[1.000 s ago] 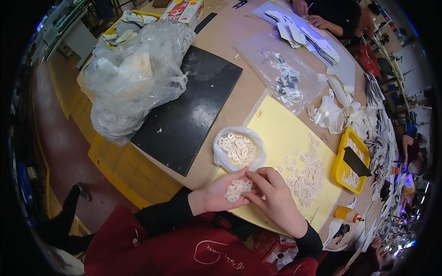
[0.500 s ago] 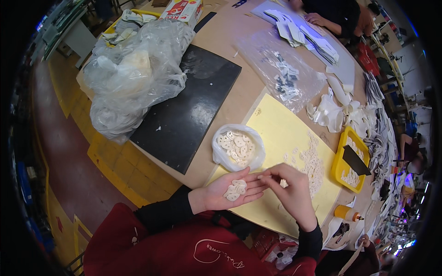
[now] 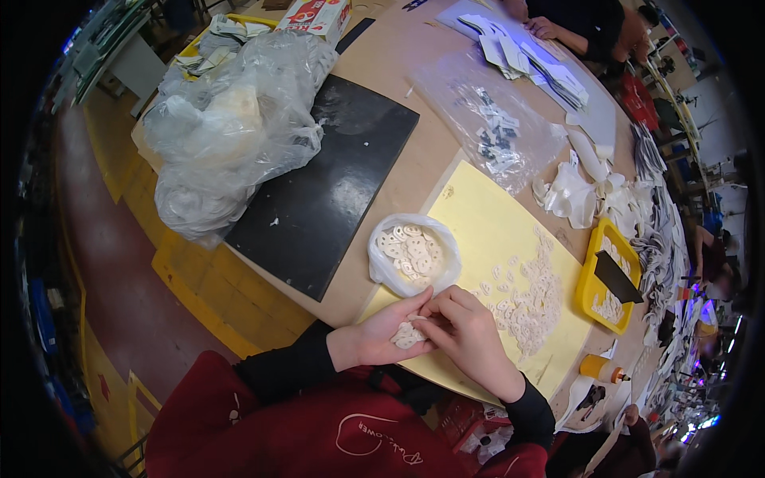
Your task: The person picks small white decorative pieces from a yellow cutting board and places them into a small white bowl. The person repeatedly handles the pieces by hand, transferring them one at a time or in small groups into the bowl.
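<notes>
My left hand lies palm up, cupped around a small heap of flat cream-coloured cut pieces. Over that palm, my right hand has its fingertips pinched together against the heap; whatever sits between them is hidden. Just beyond both hands stands a white plastic bag, its rim rolled open, holding many similar pieces with small holes. More of these loose cream pieces are scattered on a yellow sheet to the right of my right hand.
A black board and a bulging clear plastic bag lie at left. Right of the sheet are a yellow tray with a black strip across it and an orange bottle. Another person's hand rests at the far side.
My right hand has moved left, from above the yellow sheet to my left palm, and its fingers now meet the heap. The left fingers have curled up somewhat.
</notes>
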`<act>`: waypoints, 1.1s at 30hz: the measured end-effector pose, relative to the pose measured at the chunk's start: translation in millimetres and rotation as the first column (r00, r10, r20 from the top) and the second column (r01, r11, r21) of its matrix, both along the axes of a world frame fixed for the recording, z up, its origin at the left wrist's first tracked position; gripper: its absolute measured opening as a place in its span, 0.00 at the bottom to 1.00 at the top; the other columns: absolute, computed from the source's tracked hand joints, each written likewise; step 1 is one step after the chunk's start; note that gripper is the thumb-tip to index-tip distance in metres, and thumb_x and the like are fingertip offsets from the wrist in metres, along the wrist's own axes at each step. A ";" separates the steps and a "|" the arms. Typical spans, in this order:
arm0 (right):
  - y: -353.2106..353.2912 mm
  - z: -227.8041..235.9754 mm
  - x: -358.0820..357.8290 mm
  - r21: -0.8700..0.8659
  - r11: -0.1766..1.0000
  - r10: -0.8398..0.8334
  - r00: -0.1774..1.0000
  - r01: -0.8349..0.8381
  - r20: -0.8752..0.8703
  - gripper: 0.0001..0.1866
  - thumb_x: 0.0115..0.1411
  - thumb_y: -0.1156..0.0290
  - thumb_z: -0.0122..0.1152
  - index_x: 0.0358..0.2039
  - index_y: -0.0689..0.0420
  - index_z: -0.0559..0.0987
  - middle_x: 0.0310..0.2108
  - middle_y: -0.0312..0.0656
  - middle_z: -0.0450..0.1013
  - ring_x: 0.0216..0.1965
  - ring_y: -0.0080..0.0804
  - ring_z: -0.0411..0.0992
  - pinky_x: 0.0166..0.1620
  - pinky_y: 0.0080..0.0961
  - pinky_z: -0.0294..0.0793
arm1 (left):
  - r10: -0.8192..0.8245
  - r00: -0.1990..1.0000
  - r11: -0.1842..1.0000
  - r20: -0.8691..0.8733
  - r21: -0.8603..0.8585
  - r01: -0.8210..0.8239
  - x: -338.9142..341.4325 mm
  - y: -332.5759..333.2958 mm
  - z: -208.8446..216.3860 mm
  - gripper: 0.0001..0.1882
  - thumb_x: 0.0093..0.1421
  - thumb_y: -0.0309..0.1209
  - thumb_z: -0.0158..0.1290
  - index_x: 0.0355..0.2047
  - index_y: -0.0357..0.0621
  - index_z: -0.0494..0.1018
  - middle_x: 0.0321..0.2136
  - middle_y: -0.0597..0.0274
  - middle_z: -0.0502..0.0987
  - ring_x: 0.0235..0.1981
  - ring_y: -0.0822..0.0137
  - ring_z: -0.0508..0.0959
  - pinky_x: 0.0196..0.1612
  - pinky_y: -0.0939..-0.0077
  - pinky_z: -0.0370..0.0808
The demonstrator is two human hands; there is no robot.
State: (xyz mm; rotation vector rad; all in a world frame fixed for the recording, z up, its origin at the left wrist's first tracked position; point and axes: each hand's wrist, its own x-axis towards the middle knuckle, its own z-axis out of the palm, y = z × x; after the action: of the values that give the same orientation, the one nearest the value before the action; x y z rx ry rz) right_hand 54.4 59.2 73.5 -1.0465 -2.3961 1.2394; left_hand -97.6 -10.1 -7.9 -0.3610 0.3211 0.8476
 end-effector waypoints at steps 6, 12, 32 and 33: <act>16.3 19.4 4.6 -0.285 0.953 -0.103 0.995 0.101 0.007 0.07 0.61 0.73 0.68 0.37 0.63 0.83 0.33 0.42 0.75 0.28 0.32 0.74 0.35 0.28 0.75 | 0.035 0.946 0.986 0.322 0.142 -0.085 2.5 -2.8 -22.0 0.27 0.77 0.49 0.37 0.61 0.39 0.65 0.59 0.51 0.71 0.64 0.59 0.70 0.75 0.59 0.59; 30.4 41.4 -19.2 0.037 0.988 -0.144 0.986 0.148 -0.088 0.11 0.60 0.74 0.68 0.43 0.61 0.82 0.37 0.43 0.74 0.33 0.36 0.75 0.37 0.29 0.75 | -0.003 0.997 1.000 0.083 -0.023 0.004 -2.8 5.3 14.2 0.31 0.77 0.51 0.35 0.66 0.38 0.60 0.65 0.52 0.67 0.68 0.57 0.65 0.75 0.59 0.57; 14.4 26.1 12.9 -0.114 0.990 0.080 0.997 -0.079 0.004 0.10 0.62 0.77 0.65 0.44 0.62 0.82 0.37 0.46 0.78 0.36 0.42 0.79 0.40 0.30 0.79 | 0.029 0.733 0.919 0.680 0.270 -0.286 13.8 -0.4 -44.2 0.37 0.76 0.53 0.33 0.72 0.35 0.51 0.63 0.52 0.67 0.67 0.61 0.66 0.76 0.63 0.53; 16.8 24.6 13.0 -0.128 0.991 0.032 1.000 -0.031 -0.001 0.09 0.62 0.77 0.65 0.43 0.62 0.82 0.35 0.46 0.79 0.34 0.40 0.79 0.39 0.29 0.78 | 0.050 0.874 0.970 0.483 0.184 -0.157 9.0 5.7 -20.8 0.37 0.76 0.53 0.33 0.72 0.35 0.50 0.64 0.52 0.66 0.68 0.60 0.64 0.76 0.63 0.53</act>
State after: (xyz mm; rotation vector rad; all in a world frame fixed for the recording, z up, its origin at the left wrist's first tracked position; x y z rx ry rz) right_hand 67.5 76.0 98.1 -1.0487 -2.3696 1.4200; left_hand -88.6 -4.4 -28.7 -0.3707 -0.2535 0.8607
